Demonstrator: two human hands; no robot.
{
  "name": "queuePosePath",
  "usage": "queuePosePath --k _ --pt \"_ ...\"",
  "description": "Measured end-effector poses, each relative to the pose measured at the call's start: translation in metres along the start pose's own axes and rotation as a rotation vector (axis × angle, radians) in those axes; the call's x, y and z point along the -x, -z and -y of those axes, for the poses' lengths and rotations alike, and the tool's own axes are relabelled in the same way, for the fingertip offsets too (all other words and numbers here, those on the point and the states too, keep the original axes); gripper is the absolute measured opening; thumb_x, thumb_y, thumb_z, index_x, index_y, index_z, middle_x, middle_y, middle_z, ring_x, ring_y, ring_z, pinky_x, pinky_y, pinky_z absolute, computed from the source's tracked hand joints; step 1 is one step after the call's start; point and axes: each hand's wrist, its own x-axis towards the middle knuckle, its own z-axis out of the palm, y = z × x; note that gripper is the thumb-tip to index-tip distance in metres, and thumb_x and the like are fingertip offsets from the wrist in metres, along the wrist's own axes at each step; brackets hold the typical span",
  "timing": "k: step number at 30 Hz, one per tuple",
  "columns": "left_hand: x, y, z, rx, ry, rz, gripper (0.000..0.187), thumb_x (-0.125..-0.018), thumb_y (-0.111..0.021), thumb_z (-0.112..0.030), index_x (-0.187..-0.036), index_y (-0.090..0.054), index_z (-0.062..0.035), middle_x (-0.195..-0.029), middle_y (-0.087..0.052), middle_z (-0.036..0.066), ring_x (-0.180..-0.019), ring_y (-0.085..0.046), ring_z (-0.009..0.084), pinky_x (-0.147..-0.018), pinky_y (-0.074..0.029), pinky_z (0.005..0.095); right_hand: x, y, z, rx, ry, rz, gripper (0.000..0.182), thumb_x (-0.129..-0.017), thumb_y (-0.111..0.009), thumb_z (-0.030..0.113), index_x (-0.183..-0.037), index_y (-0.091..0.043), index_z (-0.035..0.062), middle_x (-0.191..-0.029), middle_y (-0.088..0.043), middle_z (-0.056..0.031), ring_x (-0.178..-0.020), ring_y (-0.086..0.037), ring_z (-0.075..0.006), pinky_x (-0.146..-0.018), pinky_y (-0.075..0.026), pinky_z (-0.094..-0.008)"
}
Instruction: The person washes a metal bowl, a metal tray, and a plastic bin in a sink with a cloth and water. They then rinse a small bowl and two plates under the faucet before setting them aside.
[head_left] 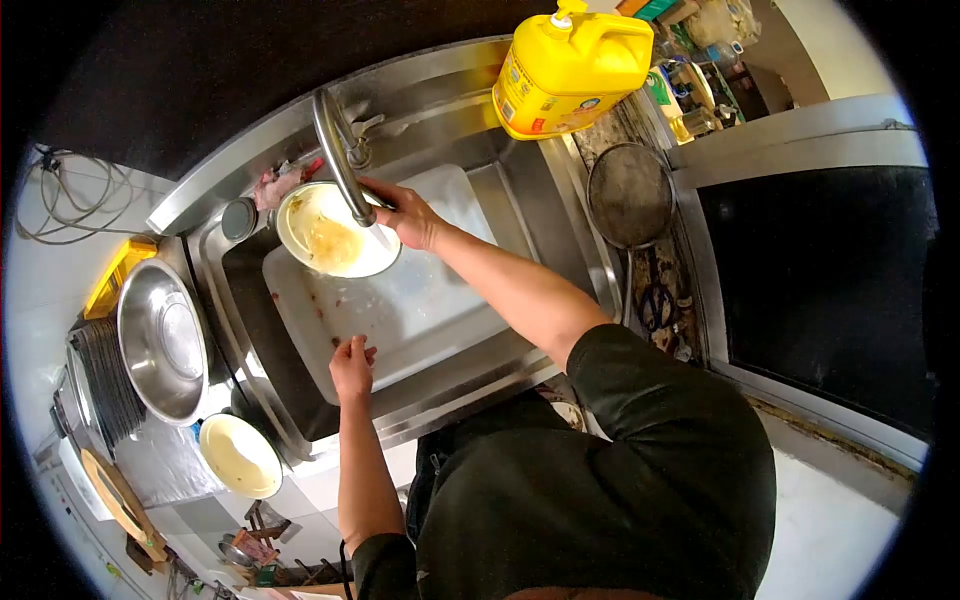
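Observation:
My right hand [405, 217] grips the rim of a white enamel basin [300, 225] beneath the curved metal faucet [338, 150]. The basin is tilted, with yellowish-brown liquid or residue inside. Part of its right side is behind the faucet and my fingers. Over the near left part of the sink, my left hand [352, 367] is loosely curled, with nothing visible in it. Below both hands, a large white plastic tub [440, 300] sits in the stainless steel sink [520, 200], with small brown scraps scattered in it.
A yellow jug with a pump [570, 80] stands at the sink's back right corner. Right of the sink lies a round dark strainer or pan [630, 195]. At left are a steel bowl [165, 340], a cream basin [240, 457] and a lidded jar [239, 219].

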Motion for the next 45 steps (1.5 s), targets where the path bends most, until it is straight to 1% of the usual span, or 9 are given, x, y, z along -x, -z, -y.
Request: queuePosePath --k 2,9,13,19,26,30,35,41,45 --pt "0.006 -0.005 0.011 -0.007 0.029 0.013 0.034 -0.092 -0.055 -0.027 -0.098 -0.065 0.0049 -0.08 -0.066 0.008 -0.072 -0.065 0.0147 -0.061 -0.048 0.0265 0.008 0.002 0.006 0.112 0.1 -0.019 0.056 -0.086 -0.064 0.031 -0.132 -0.049 0.0039 -0.122 -0.06 -0.0091 -0.106 -0.056 -0.0148 -0.091 -0.044 -0.0282" --pt "0.019 -0.056 0.026 -0.082 -0.2 0.17 0.033 -0.091 -0.057 -0.025 -0.103 -0.064 0.0058 -0.083 -0.067 0.009 -0.075 -0.065 0.0156 -0.064 -0.048 0.0266 0.044 0.038 0.056 0.101 -0.907 -0.21 0.057 -0.084 -0.056 0.059 -0.115 -0.063 0.0119 -0.101 -0.067 -0.006 -0.091 -0.062 -0.0196 -0.075 -0.047 -0.0366" --pt "0.04 -0.067 0.01 0.27 0.016 0.333 0.041 -0.095 -0.051 -0.031 -0.114 -0.057 0.0039 -0.102 -0.066 0.015 -0.084 -0.066 0.0232 -0.069 -0.051 0.0313 0.074 0.064 0.048 -0.012 -1.11 -0.156 0.082 -0.076 -0.046 0.077 -0.133 -0.048 0.0175 -0.135 -0.049 -0.0127 -0.12 -0.047 -0.0364 -0.098 -0.037 -0.0496" --pt "0.056 -0.057 0.005 0.766 0.261 0.43 0.075 -0.09 -0.038 -0.064 -0.142 -0.029 -0.0106 -0.136 -0.043 0.018 -0.11 -0.054 0.0319 -0.086 -0.046 0.0464 0.107 0.045 0.004 -0.342 -1.336 -0.254 0.087 -0.073 -0.05 0.077 -0.136 -0.045 0.0183 -0.138 -0.044 -0.0157 -0.123 -0.043 -0.0408 -0.101 -0.033 -0.0532" --pt "0.016 -0.05 0.003 1.215 0.217 0.267 0.069 -0.087 -0.052 -0.051 -0.142 -0.029 -0.0167 -0.141 -0.037 0.01 -0.126 -0.04 0.0302 -0.099 -0.037 0.0487 0.09 0.01 -0.025 -0.413 -1.131 -0.071 0.069 -0.079 -0.045 0.074 -0.122 -0.056 0.021 -0.127 -0.054 -0.0057 -0.11 -0.05 -0.0306 -0.093 -0.034 -0.0506" --pt "-0.009 -0.042 -0.018 0.777 0.031 -0.046 0.057 -0.089 -0.058 -0.032 -0.139 -0.035 -0.0171 -0.128 -0.049 0.007 -0.113 -0.05 0.0246 -0.089 -0.042 0.0434 0.083 0.001 -0.057 -0.337 -1.042 -0.269 0.07 -0.084 -0.04 0.071 -0.122 -0.056 0.0152 -0.125 -0.056 -0.0098 -0.11 -0.05 -0.0257 -0.098 -0.029 -0.0484" --pt "-0.027 -0.019 -0.048 0.423 -0.24 0.048 0.068 -0.084 -0.064 -0.016 -0.141 -0.032 -0.0007 -0.122 -0.053 0.01 -0.105 -0.053 0.0208 -0.093 -0.041 0.0318 0.126 0.048 -0.069 0.178 -0.743 -0.27 0.055 -0.089 -0.052 0.053 -0.112 -0.058 0.0034 -0.103 -0.063 -0.009 -0.091 -0.059 -0.0248 -0.083 -0.043 -0.0389" --pt "-0.053 -0.014 -0.093 0.082 -0.58 0.178 0.069 -0.075 -0.061 -0.007 -0.138 -0.037 0.0053 -0.124 -0.053 0.013 -0.115 -0.049 0.0198 -0.099 -0.037 0.0303 0.111 0.089 -0.041 0.601 -0.318 -0.266 0.071 -0.083 -0.064 0.044 -0.129 -0.044 -0.0063 -0.129 -0.053 -0.0212 -0.117 -0.053 -0.0325 -0.099 -0.041 -0.0386" --pt "-0.058 -0.009 -0.133 0.062 -0.594 0.423 0.07 -0.07 -0.055 -0.001 -0.138 -0.038 0.0047 -0.128 -0.052 0.012 -0.118 -0.048 0.0198 -0.101 -0.036 0.0299 0.043 0.076 0.027 0.741 0.105 0.096 0.082 -0.078 -0.071 0.043 -0.137 -0.037 -0.0028 -0.138 -0.044 -0.0212 -0.128 -0.042 -0.0318 -0.106 -0.034 -0.0368"
